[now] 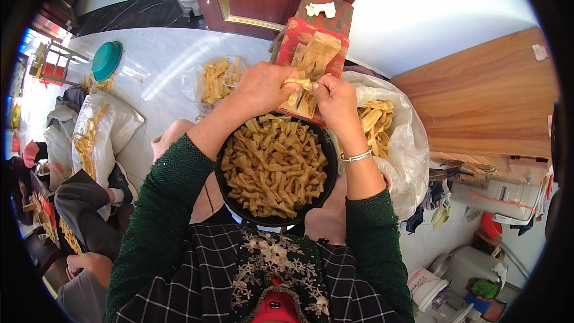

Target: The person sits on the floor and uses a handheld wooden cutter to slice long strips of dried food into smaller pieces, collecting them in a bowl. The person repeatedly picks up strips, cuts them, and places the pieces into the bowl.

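Between my two hands is a short tan knotted strip (297,82), perhaps dried tofu skin. My left hand (265,86) grips its left part, while the fingertips of my right hand (334,94) pinch its right end. Below them, a black round pan (332,175) holds a heap of similar knotted pieces (274,166). Just beyond my hands, a wooden block (319,51) rests on a red patterned cloth (290,31) over a wooden bench (341,11). Long tan strips (376,121) lie in a large clear plastic bag (406,175) by my right forearm.
Another plastic bag of tan pieces (217,81) sits on the floor beyond my left arm. At left are a teal basin (106,60), a white sack (121,119) and a seated person's leg (85,197). A wooden panel (475,98) stands at right. White crumpled paper (321,9) tops the bench.
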{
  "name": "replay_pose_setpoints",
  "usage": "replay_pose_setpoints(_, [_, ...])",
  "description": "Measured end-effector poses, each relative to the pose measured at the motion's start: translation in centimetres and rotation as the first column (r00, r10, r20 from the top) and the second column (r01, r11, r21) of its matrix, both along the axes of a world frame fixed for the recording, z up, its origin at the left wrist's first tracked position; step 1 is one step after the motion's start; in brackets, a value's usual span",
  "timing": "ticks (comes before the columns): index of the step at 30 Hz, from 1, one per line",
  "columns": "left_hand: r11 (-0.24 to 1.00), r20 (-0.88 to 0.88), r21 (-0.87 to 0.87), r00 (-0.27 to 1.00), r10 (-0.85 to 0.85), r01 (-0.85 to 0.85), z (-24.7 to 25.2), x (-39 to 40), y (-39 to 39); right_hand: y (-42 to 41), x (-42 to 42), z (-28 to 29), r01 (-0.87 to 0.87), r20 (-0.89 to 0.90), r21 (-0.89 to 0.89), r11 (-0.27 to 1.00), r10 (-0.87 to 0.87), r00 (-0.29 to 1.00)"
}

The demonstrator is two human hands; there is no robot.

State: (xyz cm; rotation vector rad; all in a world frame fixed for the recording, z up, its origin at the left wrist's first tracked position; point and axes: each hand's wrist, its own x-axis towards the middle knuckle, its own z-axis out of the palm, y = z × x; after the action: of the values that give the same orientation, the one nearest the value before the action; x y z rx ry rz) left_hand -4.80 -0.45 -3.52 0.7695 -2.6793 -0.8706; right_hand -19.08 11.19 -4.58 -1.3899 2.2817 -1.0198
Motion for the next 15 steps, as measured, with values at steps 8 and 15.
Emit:
replay_pose_setpoints(8, [0.96, 0.164, 0.191, 0.958, -0.235, 0.202, 2.9, 2.4, 2.2, 2.2, -0.8, 3.7, 0.128, 0.735, -0.353, 0.927, 0.19, 0.651])
replay_pose_setpoints(15, [0.944, -0.289, 0.323, 0.957, 0.027, 0.07, 1.3, 1.7, 5.7, 1.5, 3.1, 4.5, 0.339, 0.845, -0.502, 0.796, 0.366, 0.391])
